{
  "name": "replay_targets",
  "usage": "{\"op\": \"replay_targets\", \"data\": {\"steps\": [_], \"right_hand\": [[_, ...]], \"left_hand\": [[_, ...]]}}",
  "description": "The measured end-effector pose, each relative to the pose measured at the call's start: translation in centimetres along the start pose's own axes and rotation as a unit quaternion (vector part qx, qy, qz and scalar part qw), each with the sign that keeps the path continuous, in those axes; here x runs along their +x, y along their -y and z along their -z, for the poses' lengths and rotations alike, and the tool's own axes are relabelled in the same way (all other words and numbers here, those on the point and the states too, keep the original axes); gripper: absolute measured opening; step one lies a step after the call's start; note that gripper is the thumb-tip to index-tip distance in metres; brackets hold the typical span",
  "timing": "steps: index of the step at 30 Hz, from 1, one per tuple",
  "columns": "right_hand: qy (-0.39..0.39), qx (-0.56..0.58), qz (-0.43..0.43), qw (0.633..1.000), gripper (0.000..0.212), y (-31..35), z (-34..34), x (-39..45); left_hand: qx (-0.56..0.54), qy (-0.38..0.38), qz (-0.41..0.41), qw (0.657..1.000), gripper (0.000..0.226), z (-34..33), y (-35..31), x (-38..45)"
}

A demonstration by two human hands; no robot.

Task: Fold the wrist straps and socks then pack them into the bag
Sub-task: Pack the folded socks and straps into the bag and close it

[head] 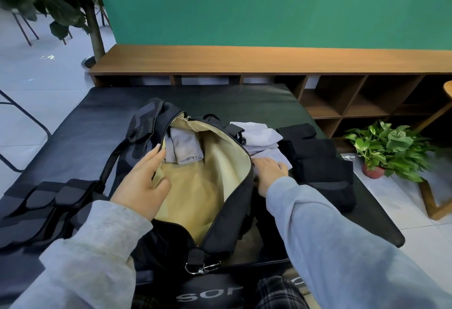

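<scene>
While the left hand holds the near lip of the bag with loosely curved fingers, spreading its zipped mouth to show smooth tan lining, one folded grey sock already lies inside at the far end. Just beside the bag, the right hand rests on the soft grey socks left on the table; whether its fingers grip them I cannot tell. Beyond lie thick matte black straps, seemingly folded but unpacked, so packing looks barely begun.

Grey knit sleeves both arms; dark plaid trousers.
</scene>
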State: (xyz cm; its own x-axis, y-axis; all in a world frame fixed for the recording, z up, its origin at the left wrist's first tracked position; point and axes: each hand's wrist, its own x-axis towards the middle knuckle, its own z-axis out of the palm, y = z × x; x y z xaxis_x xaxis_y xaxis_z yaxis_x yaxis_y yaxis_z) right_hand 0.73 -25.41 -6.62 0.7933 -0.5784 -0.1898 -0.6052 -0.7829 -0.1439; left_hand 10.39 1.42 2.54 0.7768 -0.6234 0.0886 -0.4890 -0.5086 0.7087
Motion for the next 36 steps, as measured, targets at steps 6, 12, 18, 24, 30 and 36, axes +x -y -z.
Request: {"op": "replay_targets", "data": {"steps": [6, 12, 18, 24, 30, 36], "right_hand": [[-0.013, 0.076, 0.017, 0.997, 0.06, -1.0, -0.7, -2.0], [-0.002, 0.165, 0.025, 0.986, 0.045, -2.0, 0.0, -4.3], [-0.013, 0.108, 0.061, 0.992, 0.028, -2.4, 0.0, -5.9], [-0.126, 0.159, 0.057, 0.977, 0.019, -1.5, -1.2, -8.6], [-0.159, 0.147, -0.019, 0.976, 0.047, -0.5, -2.3, -10.4], [-0.197, 0.205, -0.018, 0.958, 0.011, -0.8, -2.7, -10.6]], "left_hand": [[-0.004, 0.002, -0.001, 1.0, 0.06, -0.3, 0.1, 0.1], [-0.002, -0.003, 0.01, 1.0, 0.06, -0.3, -0.1, -0.4], [0.003, -0.006, 0.01, 1.0, 0.059, -0.1, -0.1, -0.5], [0.006, -0.005, 0.008, 1.0, 0.059, 0.3, 0.0, -0.6], [0.006, -0.011, 0.0, 1.0, 0.059, 0.4, 0.0, -0.6], [0.008, -0.008, 0.002, 1.0, 0.059, 0.2, 0.0, -0.8]]}}
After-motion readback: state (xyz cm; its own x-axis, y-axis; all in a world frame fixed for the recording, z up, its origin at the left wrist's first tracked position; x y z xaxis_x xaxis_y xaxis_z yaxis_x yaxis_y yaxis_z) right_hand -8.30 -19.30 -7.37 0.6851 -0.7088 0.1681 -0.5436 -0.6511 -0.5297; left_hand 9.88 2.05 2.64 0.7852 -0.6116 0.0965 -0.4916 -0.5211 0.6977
